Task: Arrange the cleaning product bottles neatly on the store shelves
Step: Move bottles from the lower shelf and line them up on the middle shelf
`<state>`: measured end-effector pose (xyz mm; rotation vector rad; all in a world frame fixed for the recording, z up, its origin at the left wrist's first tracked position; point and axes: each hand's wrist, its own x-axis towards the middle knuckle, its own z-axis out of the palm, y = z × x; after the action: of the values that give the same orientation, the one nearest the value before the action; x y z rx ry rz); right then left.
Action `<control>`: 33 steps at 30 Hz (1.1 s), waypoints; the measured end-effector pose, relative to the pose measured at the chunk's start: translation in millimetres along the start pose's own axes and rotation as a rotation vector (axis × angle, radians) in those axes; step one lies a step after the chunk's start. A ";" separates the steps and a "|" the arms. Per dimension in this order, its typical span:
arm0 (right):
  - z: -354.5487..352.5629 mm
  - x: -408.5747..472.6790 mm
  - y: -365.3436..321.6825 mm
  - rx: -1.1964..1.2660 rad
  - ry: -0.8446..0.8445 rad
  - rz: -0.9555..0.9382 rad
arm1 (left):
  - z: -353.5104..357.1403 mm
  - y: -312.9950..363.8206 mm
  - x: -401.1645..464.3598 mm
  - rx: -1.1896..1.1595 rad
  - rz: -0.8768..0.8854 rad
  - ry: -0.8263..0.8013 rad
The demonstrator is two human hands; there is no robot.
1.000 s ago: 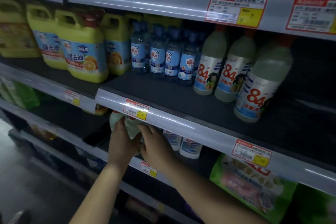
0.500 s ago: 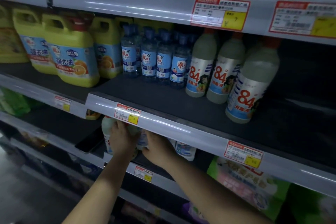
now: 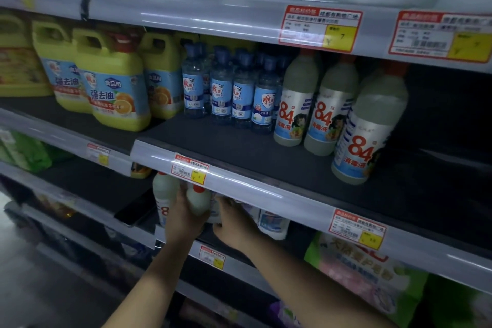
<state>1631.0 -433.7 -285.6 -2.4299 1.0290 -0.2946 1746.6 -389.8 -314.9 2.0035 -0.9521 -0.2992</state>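
Both hands had gone deeper under the shelf edge (image 3: 239, 189) than a second earlier, and where one pale bottle showed between them before, two red-capped "84" disinfectant bottles now stood clear on the lower shelf! The left hand (image 3: 183, 217) was wrapped around the near bottle (image 3: 198, 201), fingers closed on its body; the other bottle (image 3: 163, 194) stood just to its left, touching or nearly so. The right hand (image 3: 234, 224) was curled against the bottles further right, though whether it actually gripped one, I could not tell. My read: the lower row was being pulled forward and squared up, not finished yet.

Now the count, biggest first: four yellow dish-soap jugs (image 3: 117, 90) visible far left on the middle shelf, three tall "84" bottles (image 3: 370, 128) on its right, four blue-capped small bottles (image 3: 241, 93) in the front row with more behind, and two white bottles (image 3: 273, 222) beyond the right hand.
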 end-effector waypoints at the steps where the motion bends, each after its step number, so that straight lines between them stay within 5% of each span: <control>1: 3.6 -1.3 -0.3 -0.002 -0.018 0.007 | 0.0 -1.7 -1.4 -0.012 -0.007 -0.009; 9: 13.2 -12.6 -3.1 0.061 -0.025 0.016 | -4.1 -8.3 -17.0 -0.067 0.021 -0.012; 20: 7.4 -44.1 -0.4 0.028 0.312 -0.255 | -61.7 22.2 -44.7 -0.177 0.158 -0.019; 29: -37.2 -62.1 -28.1 0.266 0.609 -0.300 | -108.0 99.3 -68.9 -0.366 0.387 0.017; 33: -63.9 -72.7 -45.5 0.292 0.601 -0.306 | -123.6 133.2 -67.6 -0.446 0.479 0.041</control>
<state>1584.8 -376.2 -208.2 -2.2595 0.7543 -1.2443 1697.9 -308.9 -145.5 1.3285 -1.1855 -0.1812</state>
